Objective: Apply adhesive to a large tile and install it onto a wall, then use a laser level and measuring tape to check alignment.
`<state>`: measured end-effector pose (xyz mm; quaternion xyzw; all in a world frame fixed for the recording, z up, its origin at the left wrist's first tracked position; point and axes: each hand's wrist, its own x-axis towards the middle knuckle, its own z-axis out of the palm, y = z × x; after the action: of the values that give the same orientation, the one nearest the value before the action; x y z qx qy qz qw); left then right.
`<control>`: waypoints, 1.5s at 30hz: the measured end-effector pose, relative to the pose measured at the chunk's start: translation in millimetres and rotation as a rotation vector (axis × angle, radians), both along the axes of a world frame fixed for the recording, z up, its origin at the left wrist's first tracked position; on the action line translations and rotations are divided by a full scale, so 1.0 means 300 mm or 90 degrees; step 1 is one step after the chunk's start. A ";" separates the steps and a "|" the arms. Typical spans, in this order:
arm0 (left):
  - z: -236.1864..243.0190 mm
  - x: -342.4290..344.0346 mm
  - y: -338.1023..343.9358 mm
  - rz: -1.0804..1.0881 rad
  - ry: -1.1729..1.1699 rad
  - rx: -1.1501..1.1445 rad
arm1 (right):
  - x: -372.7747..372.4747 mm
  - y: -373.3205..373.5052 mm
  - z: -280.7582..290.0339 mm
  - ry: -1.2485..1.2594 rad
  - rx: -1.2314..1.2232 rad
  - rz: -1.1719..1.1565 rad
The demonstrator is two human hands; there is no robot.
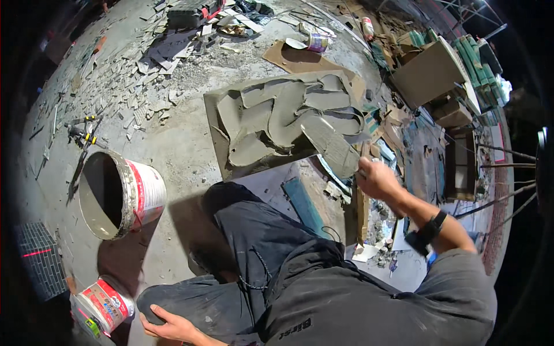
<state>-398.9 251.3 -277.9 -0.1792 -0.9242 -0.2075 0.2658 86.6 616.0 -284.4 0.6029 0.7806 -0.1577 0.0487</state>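
A rectangular board or tile [214, 144] in front of me is covered with thick, grey, ridged paste [257, 121]. My right hand [374, 176] grips the handle of a trowel [332, 150], its paste-smeared blade lying at the right part of the spread paste, near the board's edge. My left hand [170, 324] rests on my left knee, thumb and fingers apart, with nothing seen in it. A large white bucket [147, 193], grey inside, stands to the left of the board. A smaller labelled bucket [104, 303] is beside my left knee, with a small green item by it.
Broken tile scraps [161, 52] and a dark case [187, 14] lie at the back left. Pliers-like tools [83, 132] are left of the bucket, a dark tile stack [40, 259] at lower left. Cardboard boxes [427, 75], green rolls, debris and metal rods [508, 164] crowd the right.
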 end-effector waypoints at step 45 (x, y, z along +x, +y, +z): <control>-0.054 -0.082 0.152 -0.056 0.025 -0.120 | 0.427 -0.239 -0.504 0.211 0.257 -0.419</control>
<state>-423.5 296.8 -294.2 -0.2482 -0.9254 -0.1278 0.2563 214.6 544.4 -435.5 0.7839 0.5590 -0.1034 -0.2496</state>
